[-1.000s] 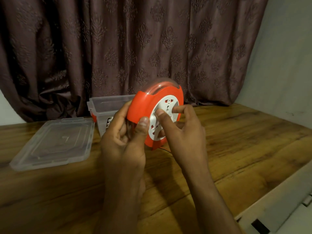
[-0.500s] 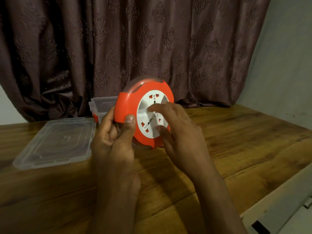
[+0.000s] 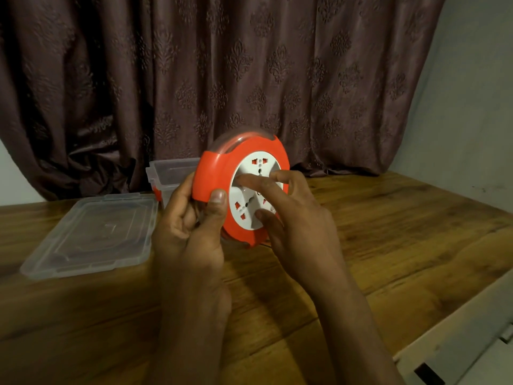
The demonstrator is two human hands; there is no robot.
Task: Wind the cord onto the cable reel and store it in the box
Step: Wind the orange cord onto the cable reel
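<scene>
An orange round cable reel (image 3: 219,173) with a white socket face stands upright above the wooden table. My left hand (image 3: 191,232) grips its left rim, thumb on the front. My right hand (image 3: 291,218) presses its fingers on the white face, index finger across the middle and thumb near the lower edge. A short dark bit of cord (image 3: 268,245) peeks out under the reel by my right hand; the rest is hidden. The clear plastic box (image 3: 169,173) stands open behind the reel, partly hidden by it.
The box's clear lid (image 3: 91,234) lies flat on the table to the left. A dark patterned curtain (image 3: 249,79) hangs behind the table. The table's front right edge (image 3: 444,323) runs diagonally, with a white surface below it.
The white face has turned under my right fingers. My right hand shifted around the face, and the reel moved slightly left with my left hand.
</scene>
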